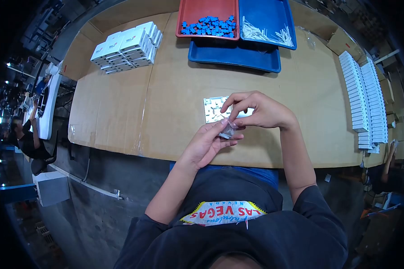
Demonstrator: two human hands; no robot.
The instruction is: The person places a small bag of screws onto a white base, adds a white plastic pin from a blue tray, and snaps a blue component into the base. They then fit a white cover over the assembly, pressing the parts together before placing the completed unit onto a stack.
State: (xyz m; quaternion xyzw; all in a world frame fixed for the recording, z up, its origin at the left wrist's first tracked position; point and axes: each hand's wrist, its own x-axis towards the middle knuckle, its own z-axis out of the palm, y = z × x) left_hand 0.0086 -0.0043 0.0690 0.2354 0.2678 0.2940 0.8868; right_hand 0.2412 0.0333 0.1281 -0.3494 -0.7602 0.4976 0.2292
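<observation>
Low over the cardboard-covered table, my left hand (211, 142) holds a small clear plastic bag (228, 131) between thumb and fingers. Something greyish shows inside the bag, too small to make out. My right hand (259, 111) reaches in from the right, thumb and fingers closed at the bag's upper edge. Just beyond both hands, a square white plastic part (213, 107) lies on the table with its moulded inner side up. My right fingers hide some of its right side.
At the back stand a red tray (178, 22) of blue pieces and a blue tray (293, 38) of white sticks, above another blue tray (233, 62). White boxes (129, 42) are stacked back left. Rows of white parts (355, 96) line the right edge. Other people (29, 139) sit nearby.
</observation>
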